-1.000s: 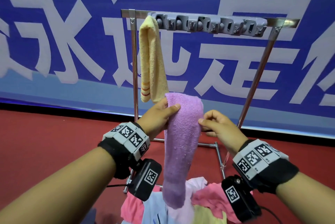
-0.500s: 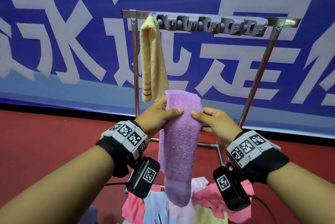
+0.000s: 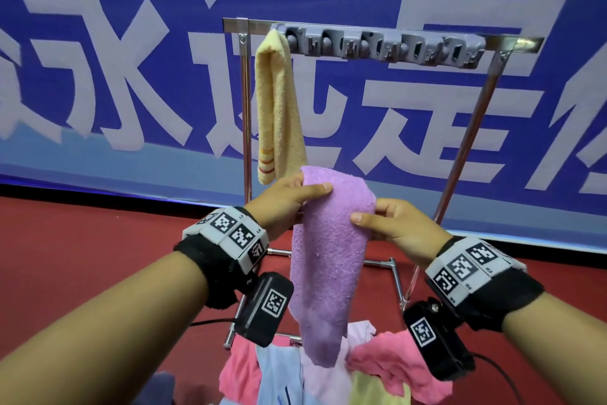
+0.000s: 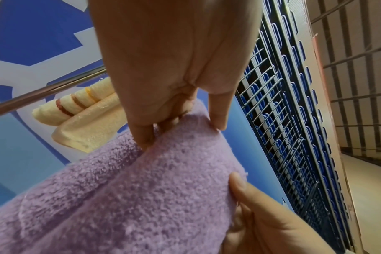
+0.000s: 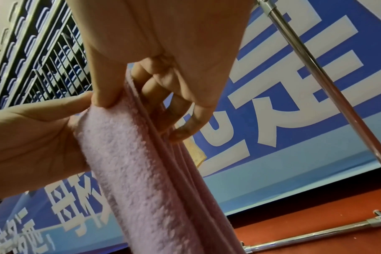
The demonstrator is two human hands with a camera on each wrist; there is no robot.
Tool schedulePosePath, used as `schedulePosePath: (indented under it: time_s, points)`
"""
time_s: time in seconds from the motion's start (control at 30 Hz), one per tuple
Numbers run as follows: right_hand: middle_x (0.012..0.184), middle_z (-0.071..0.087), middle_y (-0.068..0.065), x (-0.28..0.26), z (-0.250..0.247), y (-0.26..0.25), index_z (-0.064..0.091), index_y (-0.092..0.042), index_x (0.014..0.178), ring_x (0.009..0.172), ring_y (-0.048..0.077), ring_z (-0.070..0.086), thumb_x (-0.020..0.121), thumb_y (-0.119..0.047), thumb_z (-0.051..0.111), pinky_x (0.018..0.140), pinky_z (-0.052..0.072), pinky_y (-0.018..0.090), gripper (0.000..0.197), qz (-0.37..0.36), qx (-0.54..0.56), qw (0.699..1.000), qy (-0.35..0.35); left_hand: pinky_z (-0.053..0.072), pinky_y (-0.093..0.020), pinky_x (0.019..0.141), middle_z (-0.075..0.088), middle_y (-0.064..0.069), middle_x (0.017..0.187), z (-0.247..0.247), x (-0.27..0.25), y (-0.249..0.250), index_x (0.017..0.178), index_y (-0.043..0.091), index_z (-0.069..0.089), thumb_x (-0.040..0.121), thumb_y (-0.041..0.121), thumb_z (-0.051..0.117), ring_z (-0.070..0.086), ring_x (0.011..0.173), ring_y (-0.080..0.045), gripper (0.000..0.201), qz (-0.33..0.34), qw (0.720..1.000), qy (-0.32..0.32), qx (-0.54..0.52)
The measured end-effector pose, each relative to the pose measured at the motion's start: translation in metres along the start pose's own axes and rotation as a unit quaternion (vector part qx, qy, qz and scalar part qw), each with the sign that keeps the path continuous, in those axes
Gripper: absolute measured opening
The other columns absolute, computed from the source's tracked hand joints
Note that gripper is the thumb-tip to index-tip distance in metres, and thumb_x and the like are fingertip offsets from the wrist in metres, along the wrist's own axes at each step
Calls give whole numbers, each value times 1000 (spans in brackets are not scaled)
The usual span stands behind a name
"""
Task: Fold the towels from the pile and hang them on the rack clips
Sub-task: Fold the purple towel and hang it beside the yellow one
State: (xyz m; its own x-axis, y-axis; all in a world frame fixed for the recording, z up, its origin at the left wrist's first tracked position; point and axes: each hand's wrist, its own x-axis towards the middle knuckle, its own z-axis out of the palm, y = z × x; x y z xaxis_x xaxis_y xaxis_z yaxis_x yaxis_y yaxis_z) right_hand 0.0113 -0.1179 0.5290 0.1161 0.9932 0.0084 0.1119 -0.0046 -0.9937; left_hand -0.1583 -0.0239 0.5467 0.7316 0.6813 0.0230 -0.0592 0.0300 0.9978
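A folded purple towel (image 3: 328, 260) hangs in the air in front of the rack, held by both hands at its top fold. My left hand (image 3: 285, 199) pinches the top left, thumb across the front. My right hand (image 3: 391, 224) grips the right edge just below, thumb in front and fingers behind, as the right wrist view shows on the purple towel (image 5: 141, 171). The left wrist view shows fingers pinching the purple towel (image 4: 141, 197). A folded yellow towel (image 3: 277, 109) hangs from the leftmost clip of the grey clip strip (image 3: 384, 46). The pile of towels (image 3: 377, 368) lies below.
The metal rack (image 3: 466, 138) stands on a red floor before a blue banner with white characters. Its base bars (image 3: 377, 262) run low behind the purple towel. The other clips on the strip hold nothing. A cable (image 3: 210, 322) trails on the floor near the left wrist.
My right hand has moved left onto the purple towel's edge and now grips it with the thumb in front. The towel has risen slightly; the left hand keeps its hold.
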Motion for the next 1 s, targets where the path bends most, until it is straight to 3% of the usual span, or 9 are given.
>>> schedulePosePath:
  time_s: [0.13,0.33,0.4,0.53,0.67,0.77,0.9,1.0]
  points:
    - [82,74,-3,4,3,-7,65,-6,98,77,7,69,88,2,54,70,54,18,16,-34,30,999,-1,49,-27,80,67,-3,106,-5,0,1,122,12,59,93,21,55,63,90,-13,31,-10,1000,22,16]
    - [87,73,-2,7,4,-1,64,-8,100,79,8,69,85,2,58,73,57,21,18,-17,40,999,-4,47,-34,89,64,-11,116,-8,0,8,126,6,56,95,18,52,61,99,-21,34,11,999,30,-5]
    - [91,72,-2,8,4,1,64,-9,100,82,9,69,84,-2,62,73,56,21,18,-8,24,1000,-13,47,-33,87,64,-10,115,-6,1,11,127,6,55,95,17,51,61,99,-19,34,15,1000,18,-6]
    - [77,72,-7,9,8,7,65,-8,92,71,2,67,85,-4,62,64,51,14,9,6,-19,1000,-24,47,-32,86,64,-6,110,-1,5,22,128,7,53,97,15,47,60,97,-17,32,28,1000,1,0]
    - [98,70,2,12,11,16,63,-10,101,88,14,67,82,-4,68,81,56,24,21,-2,-45,999,-19,49,-27,74,63,-5,105,2,9,40,128,8,52,98,17,45,60,89,-15,32,39,999,-3,6]
    - [100,69,4,16,14,22,59,-12,101,86,11,67,79,4,68,78,56,21,29,-15,-19,1000,-1,50,-24,68,63,-3,103,3,11,54,127,10,53,98,17,45,60,86,-13,30,48,999,-8,19]
    - [87,71,-1,18,10,26,64,-6,99,75,7,67,81,-1,68,67,54,17,19,-19,-14,999,37,49,-24,67,63,0,97,0,13,65,125,12,54,99,17,45,60,82,-11,28,64,998,5,28]
    - [71,72,-10,18,2,29,67,-10,86,68,2,67,79,-2,70,63,50,13,11,-11,-36,999,30,49,-24,67,63,2,93,-2,15,69,116,15,56,99,17,45,60,81,-9,21,68,997,18,28]
